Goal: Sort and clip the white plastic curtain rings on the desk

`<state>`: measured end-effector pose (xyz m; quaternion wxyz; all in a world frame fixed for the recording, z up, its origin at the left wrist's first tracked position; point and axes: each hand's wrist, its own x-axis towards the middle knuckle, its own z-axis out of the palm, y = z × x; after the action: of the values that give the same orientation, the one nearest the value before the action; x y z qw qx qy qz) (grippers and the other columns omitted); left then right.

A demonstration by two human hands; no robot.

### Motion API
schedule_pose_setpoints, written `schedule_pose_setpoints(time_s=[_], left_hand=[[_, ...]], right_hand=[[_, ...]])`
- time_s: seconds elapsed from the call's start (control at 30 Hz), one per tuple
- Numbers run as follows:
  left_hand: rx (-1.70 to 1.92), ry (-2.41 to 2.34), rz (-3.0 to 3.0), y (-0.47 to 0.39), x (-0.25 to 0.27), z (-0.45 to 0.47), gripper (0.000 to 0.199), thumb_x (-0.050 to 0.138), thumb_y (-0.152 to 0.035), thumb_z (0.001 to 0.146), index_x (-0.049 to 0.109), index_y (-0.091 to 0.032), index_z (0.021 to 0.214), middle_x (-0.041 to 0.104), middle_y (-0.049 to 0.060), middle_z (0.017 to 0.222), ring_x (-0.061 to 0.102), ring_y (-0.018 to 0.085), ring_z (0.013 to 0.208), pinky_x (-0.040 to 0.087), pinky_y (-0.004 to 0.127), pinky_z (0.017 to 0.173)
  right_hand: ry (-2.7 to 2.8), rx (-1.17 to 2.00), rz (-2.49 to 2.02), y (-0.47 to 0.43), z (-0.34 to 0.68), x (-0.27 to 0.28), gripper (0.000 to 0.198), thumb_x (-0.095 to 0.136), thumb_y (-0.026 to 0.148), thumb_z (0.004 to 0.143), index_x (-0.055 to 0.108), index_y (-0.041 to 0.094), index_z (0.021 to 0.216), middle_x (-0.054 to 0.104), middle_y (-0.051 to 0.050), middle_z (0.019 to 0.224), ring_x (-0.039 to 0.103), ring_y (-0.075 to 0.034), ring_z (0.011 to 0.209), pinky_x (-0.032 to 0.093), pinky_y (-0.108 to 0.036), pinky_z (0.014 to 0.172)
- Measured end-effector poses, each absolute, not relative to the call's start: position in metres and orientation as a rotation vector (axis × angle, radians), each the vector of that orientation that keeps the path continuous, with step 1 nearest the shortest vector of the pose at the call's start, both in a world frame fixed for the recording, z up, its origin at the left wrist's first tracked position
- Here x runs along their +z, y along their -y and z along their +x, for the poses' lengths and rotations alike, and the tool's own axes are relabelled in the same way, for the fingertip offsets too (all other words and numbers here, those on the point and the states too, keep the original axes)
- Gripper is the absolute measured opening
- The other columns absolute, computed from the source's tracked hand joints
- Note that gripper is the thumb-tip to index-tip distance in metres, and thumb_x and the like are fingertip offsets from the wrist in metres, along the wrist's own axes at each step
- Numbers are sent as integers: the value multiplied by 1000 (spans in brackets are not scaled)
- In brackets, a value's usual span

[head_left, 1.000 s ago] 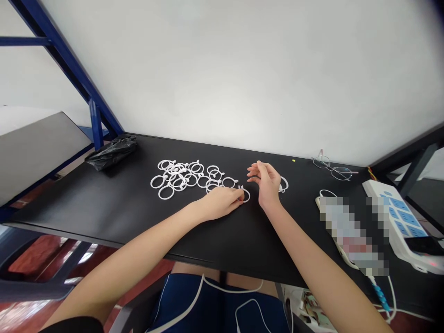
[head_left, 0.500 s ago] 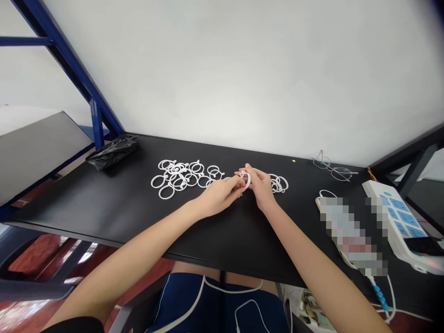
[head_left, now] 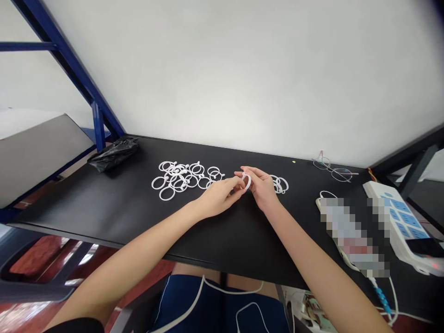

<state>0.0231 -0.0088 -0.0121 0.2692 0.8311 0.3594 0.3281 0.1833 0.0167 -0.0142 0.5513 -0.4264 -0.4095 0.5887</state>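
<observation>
A white ring point(head_left: 249, 183) is held over the table point(head_left: 138, 199), between your two hands — the left hand point(head_left: 220, 193) has its grip pinched closed on one side, the right hand point(head_left: 263, 188) its grip closed on the other. Loose rings point(head_left: 177, 171) lie heaped to the left; a smaller cluster point(head_left: 278, 188) sits just beside your right wrist. Farther right — glasses point(head_left: 333, 172), a phone point(head_left: 347, 236) and a power strip point(head_left: 398, 231).

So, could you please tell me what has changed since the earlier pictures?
The white ring has come up off the black table, tilted, in the left hand. The right hand has moved left to meet it and now appears to hold it too, leaving more of the rings on the right uncovered. The black bag and glasses stayed put.
</observation>
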Motion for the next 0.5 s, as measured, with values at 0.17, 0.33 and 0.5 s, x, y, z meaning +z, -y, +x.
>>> schedule_pose_setpoints(time_s=[0.17, 0.33, 0.5], left_hand=[[874, -1168, 2066, 9, -5, 22, 43, 56, -55, 86, 51, -17, 107, 60, 0, 76, 60, 14, 63, 47, 25, 57], [825, -1040, 1818, 6, -6, 24, 44, 51, -56, 89, 53, -17, 108, 62, 2, 83, 61, 11, 57, 49, 22, 49], [897, -1009, 1639, 4, -11, 25, 42, 63, -54, 81, 52, -18, 99, 60, 5, 100, 65, 13, 72, 54, 21, 47]], right_hand=[[1048, 1233, -979, -13, 181, -16, 25, 77, 37, 72, 73, 20, 89, 77, -6, 86, 73, -20, 76, 57, -32, 69], [1189, 1157, -933, -8, 177, -16, 24, 74, 38, 77, 72, 21, 93, 77, -6, 91, 73, -22, 85, 57, -37, 81], [1192, 1146, -910, -7, 176, -15, 24, 73, 39, 78, 72, 22, 94, 77, -6, 93, 73, -21, 85, 57, -38, 82]])
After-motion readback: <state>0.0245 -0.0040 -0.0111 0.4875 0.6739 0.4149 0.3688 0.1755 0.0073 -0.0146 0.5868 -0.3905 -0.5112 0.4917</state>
